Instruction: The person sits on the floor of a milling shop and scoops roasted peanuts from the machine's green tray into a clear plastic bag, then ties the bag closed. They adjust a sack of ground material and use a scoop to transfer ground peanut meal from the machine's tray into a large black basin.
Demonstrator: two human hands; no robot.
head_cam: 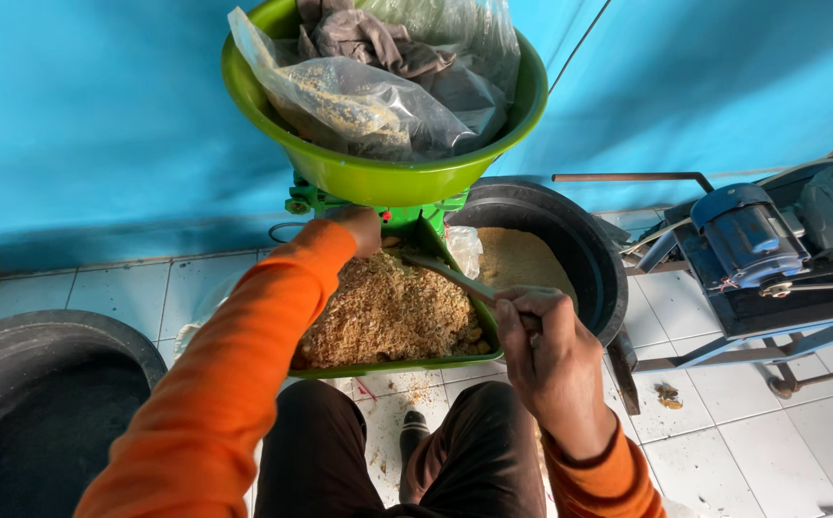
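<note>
Worker in orange sleeves at green tray point(407, 365) heaped with tan shavings point(387, 312). Right hand point(549, 350) clenched round stick point(445, 273); stick slants up-left across heap toward tray's far end. Left hand point(361, 228) nearer that end, fingers hidden under green basin point(378, 177), grip unclear. Black tub point(584, 254) right of tray.
</note>
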